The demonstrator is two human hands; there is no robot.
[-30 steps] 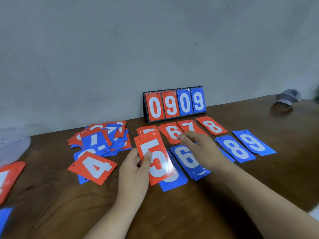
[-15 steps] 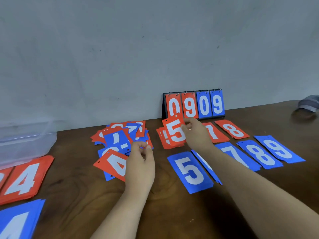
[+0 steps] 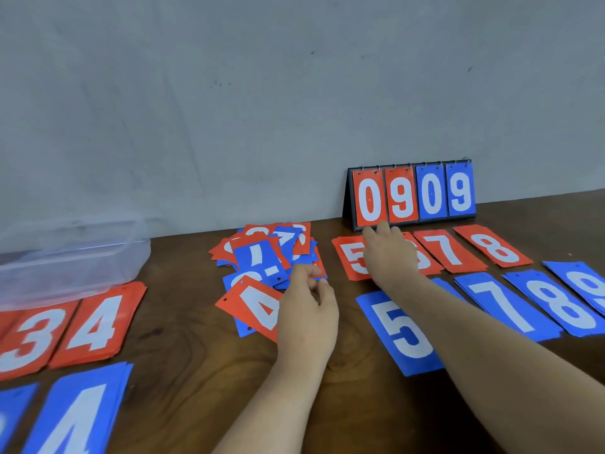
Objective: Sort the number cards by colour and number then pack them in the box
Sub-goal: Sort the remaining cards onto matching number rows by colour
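My right hand (image 3: 389, 253) lies flat with straight fingers on the red 5 card (image 3: 350, 257), which rests on the table in a red row beside the red 7 (image 3: 448, 253) and red 8 (image 3: 494, 249). My left hand (image 3: 307, 309) hovers with loosely curled fingers at the near edge of the mixed pile of red and blue cards (image 3: 268, 253), over a red 4 card (image 3: 252, 306); it holds nothing. A blue row lies nearer: blue 5 (image 3: 401, 332), blue 7 (image 3: 504, 306), blue 8 (image 3: 563, 306). The clear plastic box (image 3: 72, 257) stands at the left.
A flip scoreboard (image 3: 412, 194) reading 0909 stands against the wall behind the red row. Sorted stacks lie at the near left: red 3 (image 3: 26, 342), red 4 (image 3: 95, 326), blue 4 (image 3: 78, 411). The wall closes the far side of the wooden table (image 3: 183, 371).
My right hand took the red 5 card from my left hand and laid it flat in the red row. My left hand moved to the mixed pile. The view has shifted left.
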